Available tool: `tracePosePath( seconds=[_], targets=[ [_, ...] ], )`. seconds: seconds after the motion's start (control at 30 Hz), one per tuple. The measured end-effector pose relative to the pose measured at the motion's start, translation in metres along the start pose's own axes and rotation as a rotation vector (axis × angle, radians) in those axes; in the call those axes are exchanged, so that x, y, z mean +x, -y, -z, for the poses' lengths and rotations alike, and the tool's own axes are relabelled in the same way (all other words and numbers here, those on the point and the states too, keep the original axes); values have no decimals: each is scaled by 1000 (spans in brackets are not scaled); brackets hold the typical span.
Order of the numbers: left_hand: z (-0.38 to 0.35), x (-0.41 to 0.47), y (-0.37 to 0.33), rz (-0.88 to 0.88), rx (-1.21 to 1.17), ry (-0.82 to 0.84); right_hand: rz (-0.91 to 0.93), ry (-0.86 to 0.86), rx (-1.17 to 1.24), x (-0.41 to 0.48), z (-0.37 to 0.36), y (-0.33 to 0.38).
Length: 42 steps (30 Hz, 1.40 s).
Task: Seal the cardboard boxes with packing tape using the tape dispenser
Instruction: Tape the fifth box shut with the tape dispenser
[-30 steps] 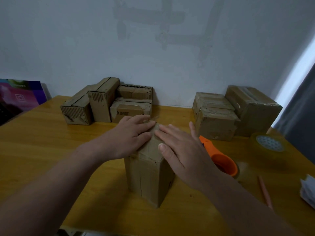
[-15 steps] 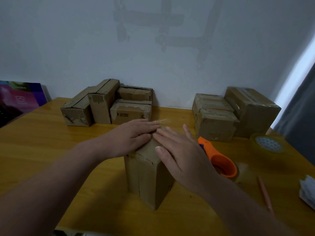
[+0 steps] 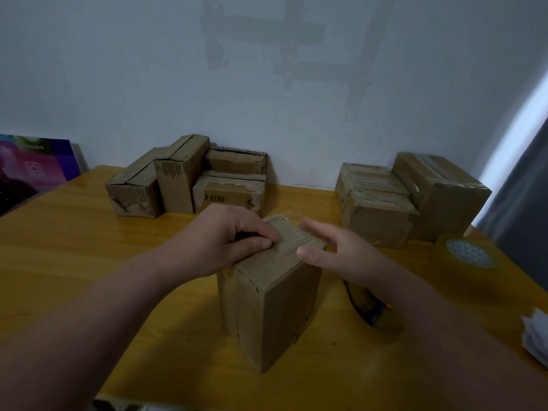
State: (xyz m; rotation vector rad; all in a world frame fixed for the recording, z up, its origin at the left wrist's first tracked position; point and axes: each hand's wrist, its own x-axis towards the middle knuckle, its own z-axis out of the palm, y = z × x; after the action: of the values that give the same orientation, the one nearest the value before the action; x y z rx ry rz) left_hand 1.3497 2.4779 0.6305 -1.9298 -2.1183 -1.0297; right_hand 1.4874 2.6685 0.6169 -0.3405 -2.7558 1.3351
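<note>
1. The tall brown cardboard box (image 3: pixel 275 307) stands upright on the yellow wooden tabletop (image 3: pixel 74 262), directly before the person. Its narrow top face runs lengthwise away from the person, toward the wall.
2. The left hand (image 3: pixel 222 241) holds the box's upper left edge, fingers (image 3: pixel 258 229) curled over it and thumb pressed on the top face.
3. The right hand (image 3: pixel 341 256) hovers at the box's right side, fingers straight, spread and holding nothing. Whether its thumb tip touches the top's right edge I cannot tell.
4. The dark tape dispenser with orange and blue trim (image 3: pixel 364 304) lies just right of the box, beneath the right wrist, so the right hand is nearer. Reaching it likely means dropping down and drawing back.
5. Whether tape already covers the box's top seam is too dim to tell.
</note>
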Motion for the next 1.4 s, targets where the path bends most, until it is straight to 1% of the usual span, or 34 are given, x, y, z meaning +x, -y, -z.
tracePosePath(
  seconds=[0.07, 0.17, 0.37, 0.5, 0.6, 0.67, 0.77, 0.87, 0.97, 1.03, 1.1, 1.17, 1.27, 1.4],
  targets=[
    [0, 0, -1, -7, 6, -15, -9, 78, -25, 3, 3, 2],
    [-1, -1, -1, 30, -27, -38, -1, 173, -103, 9, 5, 9],
    [-4, -3, 0, 88, -55, -56, 23, 329, -415, 20, 12, 29],
    [-8, -3, -1, 113, -63, -82, 62, 330, -605, 20, 9, 30],
    [-13, -2, -5, 127, -39, -127, 141, 321, -717, 17, 5, 35],
    [-15, -2, -7, 147, -21, -151, 175, 314, -760, 14, 1, 39],
    [-15, -4, -11, 175, 4, -149, 178, 310, -789, 10, 0, 43],
    [-11, -2, -20, 229, 117, -141, 167, 285, -792, 6, 1, 44],
    [-7, 2, -31, 340, 284, -93, 156, 237, -785, 4, 0, 41],
    [-7, 2, -34, 405, 245, 23, 157, 223, -786, 4, -1, 39],
    [-8, -1, -38, 470, 131, 197, 160, 215, -785, 4, -1, 37],
    [-10, -3, -40, 483, 150, 301, 164, 207, -788, 4, -2, 37],
    [-12, -1, -42, 502, 243, 330, 175, 186, -794, 1, -2, 35],
    [-16, 3, -47, 547, 266, 301, 197, 149, -791, -12, 2, 30]
  ],
)
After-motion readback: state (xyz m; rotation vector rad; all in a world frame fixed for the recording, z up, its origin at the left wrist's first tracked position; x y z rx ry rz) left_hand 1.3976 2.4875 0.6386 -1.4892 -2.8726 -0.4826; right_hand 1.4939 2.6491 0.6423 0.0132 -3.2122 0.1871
